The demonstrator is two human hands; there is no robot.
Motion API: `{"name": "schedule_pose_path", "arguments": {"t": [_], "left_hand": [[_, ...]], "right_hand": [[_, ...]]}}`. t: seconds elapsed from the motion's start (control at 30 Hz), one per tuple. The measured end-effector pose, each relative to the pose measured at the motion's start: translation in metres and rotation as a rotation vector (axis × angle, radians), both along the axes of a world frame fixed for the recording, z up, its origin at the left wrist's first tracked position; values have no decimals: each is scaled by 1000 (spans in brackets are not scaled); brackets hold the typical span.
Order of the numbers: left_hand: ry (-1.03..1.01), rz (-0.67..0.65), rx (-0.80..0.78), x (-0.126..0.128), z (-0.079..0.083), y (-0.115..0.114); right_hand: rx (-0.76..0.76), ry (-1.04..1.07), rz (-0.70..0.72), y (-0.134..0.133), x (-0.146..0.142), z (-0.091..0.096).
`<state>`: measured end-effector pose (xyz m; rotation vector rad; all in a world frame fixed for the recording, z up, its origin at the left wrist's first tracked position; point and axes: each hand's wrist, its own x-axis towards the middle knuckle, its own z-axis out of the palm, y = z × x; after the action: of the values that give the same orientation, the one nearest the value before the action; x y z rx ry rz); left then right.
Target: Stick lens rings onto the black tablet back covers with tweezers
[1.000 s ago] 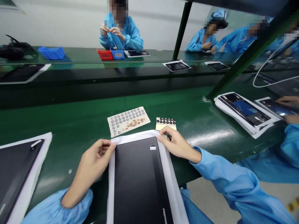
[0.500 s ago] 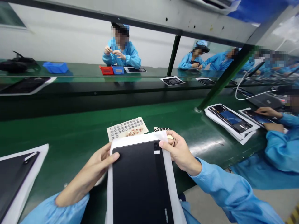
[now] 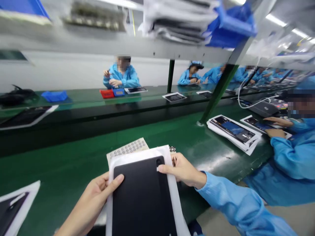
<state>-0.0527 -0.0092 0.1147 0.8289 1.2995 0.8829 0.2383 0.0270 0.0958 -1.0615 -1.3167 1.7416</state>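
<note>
Two-sided grip, black tablet (image 3: 144, 200) between left hand (image 3: 99, 191), right hand (image 3: 183, 170)

Bright, even indoor light comes from ceiling strips (image 3: 299, 32) glimpsed at the upper right. Shadows are faint and soft. The glossy green belt (image 3: 61, 170) carries a pale streak of glare right of centre. The overhead shelf (image 3: 103, 19) along the top is heavily smeared by motion blur. The tablet (image 3: 142, 200), left hand (image 3: 98, 191) and right hand (image 3: 183, 171) at the bottom are fairly sharp. The wide lens bends straight lines near the edges, and the far background looks soft.
</note>
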Motion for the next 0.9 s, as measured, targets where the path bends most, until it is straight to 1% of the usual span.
{"name": "schedule_pose_path", "arguments": {"t": [0.03,0.1,0.13,0.2,0.23,0.3,0.33,0.4,0.47,0.53,0.57,0.63,0.67,0.7,0.73,0.77,0.8,0.83,0.87,0.9], "left_hand": [[22,3,36,-3,11,6],[65,45,143,-9,42,24],[76,91,221,-11,62,33],[73,207,424,-6,103,53],[65,250,539,-1,123,61],[47,286,745,16,156,76],[36,291,831,25,168,82],[5,274,951,42,184,91],[-20,250,1030,51,194,98],[-20,223,1072,52,203,104],[-30,220,1082,50,208,106],[-106,219,1084,44,218,111],[-172,228,1083,40,221,112],[-242,256,1083,37,222,113],[-297,282,1079,35,219,112],[-327,303,1067,33,214,111],[-329,312,1044,32,205,107],[-304,305,1001,32,193,102],[-261,276,938,33,179,96],[-210,225,856,34,164,89]], "right_hand": [[20,12,25,2,4,3],[136,37,62,4,14,10],[214,51,75,6,19,13],[366,95,73,7,27,22],[431,124,40,7,29,27],[527,169,-111,7,32,44],[567,172,-211,7,32,55],[643,136,-381,8,32,85],[747,76,-471,12,31,124],[904,9,-522,22,33,171],[984,-22,-524,30,35,197],[1104,-75,-474,57,42,253],[1109,-109,-450,75,46,281],[1058,-122,-444,96,52,309],[1012,-99,-494,117,57,334],[976,-61,-543,139,61,357],[933,-23,-600,160,65,377],[872,7,-662,179,67,393],[815,35,-719,196,67,404],[811,63,-739,209,65,412]]}}
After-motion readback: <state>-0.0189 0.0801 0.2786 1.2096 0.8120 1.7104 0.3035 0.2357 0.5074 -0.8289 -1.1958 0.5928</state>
